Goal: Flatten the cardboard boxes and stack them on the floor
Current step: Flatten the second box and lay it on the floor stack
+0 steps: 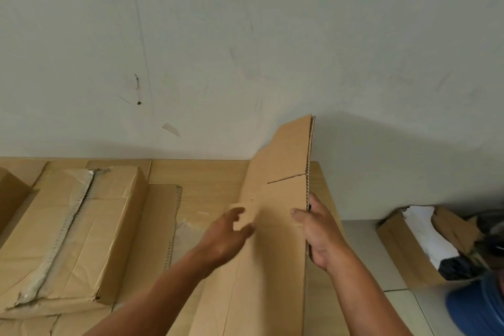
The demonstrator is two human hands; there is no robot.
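A flattened brown cardboard box (pixel 275 199) stands upright on edge in front of me, its top flaps reaching up against the wall. My right hand (pixel 317 232) grips its right edge, thumb on the front face. My left hand (pixel 227 234) is blurred, with fingers spread on the box's left part near a small flap. A taped, still closed cardboard box (pixel 81 229) lies on the left, on top of flat cardboard sheets (pixel 161 226) on a wooden surface (pixel 199 172).
A pale wall (pixel 245 49) rises right behind the boxes. On the tiled floor (pixel 381 262) at the right is an open carton (pixel 403 248) with white and dark contents. A person in blue (pixel 480 305) is at the lower right corner.
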